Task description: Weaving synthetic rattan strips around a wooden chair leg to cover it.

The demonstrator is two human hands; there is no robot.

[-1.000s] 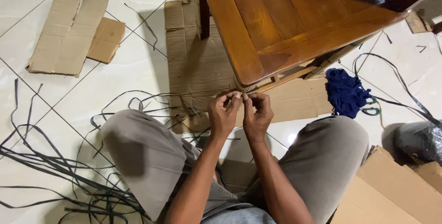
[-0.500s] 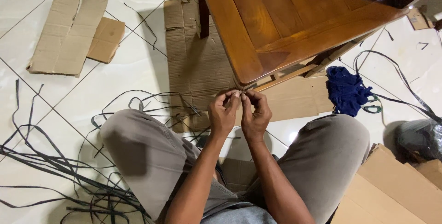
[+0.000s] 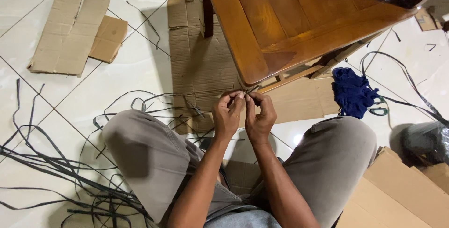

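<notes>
My left hand [image 3: 228,115] and my right hand [image 3: 260,115] are raised together just below the near corner of a brown wooden table [image 3: 290,22]. Both pinch a thin dark strap [image 3: 248,91] between thumbs and fingertips, close under the table's edge. The part of the strap inside the fingers is hidden. My knees in grey trousers spread to either side of my forearms as I sit on the floor.
Many loose dark straps [image 3: 51,162] lie tangled on the white tile floor at left. Flat cardboard sheets [image 3: 70,26] lie at upper left, under the table and at lower right [image 3: 402,195]. A blue cloth [image 3: 351,91] and a dark plastic bag [image 3: 425,139] sit at right.
Both hands have stayed at the table corner; the fingers have shifted slightly on the strap. Nothing else moved.
</notes>
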